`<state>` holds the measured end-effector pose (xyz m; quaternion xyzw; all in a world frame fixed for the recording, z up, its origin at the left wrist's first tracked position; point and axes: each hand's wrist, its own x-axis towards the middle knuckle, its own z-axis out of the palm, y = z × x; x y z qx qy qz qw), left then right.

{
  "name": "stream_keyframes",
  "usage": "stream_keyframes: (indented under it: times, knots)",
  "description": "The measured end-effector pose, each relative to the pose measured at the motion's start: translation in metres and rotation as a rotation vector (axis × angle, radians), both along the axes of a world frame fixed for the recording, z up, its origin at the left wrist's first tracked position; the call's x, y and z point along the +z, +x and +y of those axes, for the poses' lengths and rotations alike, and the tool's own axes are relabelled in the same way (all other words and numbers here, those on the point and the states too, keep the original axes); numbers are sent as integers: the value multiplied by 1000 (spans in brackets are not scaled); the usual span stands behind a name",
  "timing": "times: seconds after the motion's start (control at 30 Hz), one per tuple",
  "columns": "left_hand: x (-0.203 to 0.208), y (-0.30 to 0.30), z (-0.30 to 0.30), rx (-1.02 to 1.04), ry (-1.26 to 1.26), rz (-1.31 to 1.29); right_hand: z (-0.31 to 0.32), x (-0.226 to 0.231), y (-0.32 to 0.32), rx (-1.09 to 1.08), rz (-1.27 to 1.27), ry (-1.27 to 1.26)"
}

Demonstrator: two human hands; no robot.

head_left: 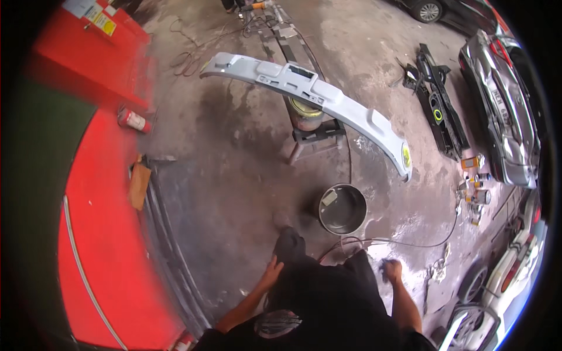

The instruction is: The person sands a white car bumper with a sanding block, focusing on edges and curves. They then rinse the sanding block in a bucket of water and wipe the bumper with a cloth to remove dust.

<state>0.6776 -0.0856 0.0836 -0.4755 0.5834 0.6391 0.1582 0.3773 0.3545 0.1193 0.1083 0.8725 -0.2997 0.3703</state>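
Note:
My left hand (272, 273) rests against my dark trouser leg, its visible fingers apart and holding nothing. Out to the side of my other leg, my right hand (393, 271) is closed with a small dark thing at its fingers, too small to name. In front of me a long light-grey car bumper (345, 106) lies across a support, with yellowish-green patches near both ends. Under its middle stand a round tin (305, 117) and a dark stand (319, 137). On the floor between the bumper and me is a round black basin (342, 225) with a pale rectangular piece inside.
A thin hose (404, 240) runs over the wet floor past the basin. To the right lie a black car part (439, 111), a silver bumper (497, 111) and several cans (481, 197). Red panels (111, 234) and a red cylinder (133, 119) stand left.

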Motion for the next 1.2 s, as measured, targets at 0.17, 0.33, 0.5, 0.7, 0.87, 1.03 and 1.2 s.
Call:
stream_keyframes:
  times: [0.17, 0.33, 0.5, 0.7, 0.87, 1.03, 1.2]
  knots:
    - [-21, 32, -57, -456, -136, 49, -197, 17, -93, 344, 110, -33]
    - [26, -28, -161, -538, -210, -21, -312, 31, -139, 260, 470, -430]
    - [64, -174, -242, -661, -656, 101, -379, 101, -189, -94, 417, -480]
    - [127, -411, -291, -780, -1083, 455, -469, 101, -298, -5, 973, -497]
    - [107, -586, -297, -910, -1213, 360, -546, 18, -381, 298, 1094, -256]
    - [65, -668, -329, -1102, -1144, 149, -530, -28, -375, 584, 959, -133]
    - [56, -689, -342, -1107, -974, 172, -439, -31, -402, 438, 930, 184]
